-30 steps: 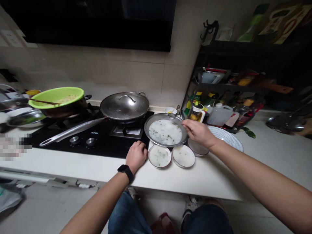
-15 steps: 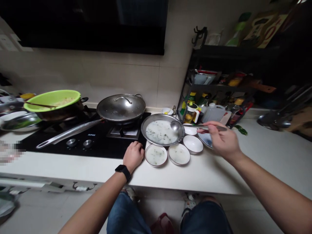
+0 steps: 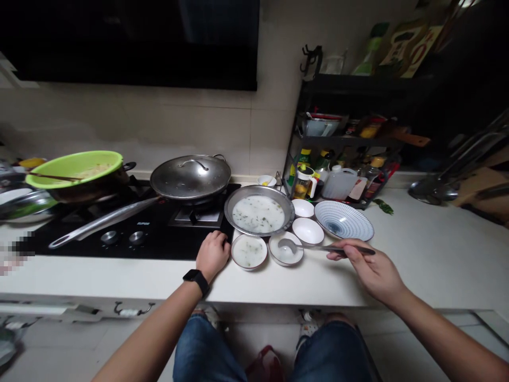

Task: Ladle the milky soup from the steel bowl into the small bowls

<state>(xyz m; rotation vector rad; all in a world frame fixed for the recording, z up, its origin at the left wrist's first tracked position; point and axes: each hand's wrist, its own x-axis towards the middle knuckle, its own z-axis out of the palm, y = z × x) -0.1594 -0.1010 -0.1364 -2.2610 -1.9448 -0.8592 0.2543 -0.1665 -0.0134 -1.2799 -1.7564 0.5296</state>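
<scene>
Right hand point(image 3: 371, 275) is clamping a long steel ladle point(image 3: 338, 248), pointing left into a round white bowl point(image 3: 278, 257); empty left hand point(image 3: 212, 255) is resting well apart

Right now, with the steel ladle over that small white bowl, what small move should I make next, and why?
Probably carry the steel ladle in your right hand from the small white bowl back to the round steel pan of milky soup for another scoop: the pan holds plenty, and the two plain white bowls look empty.
</scene>
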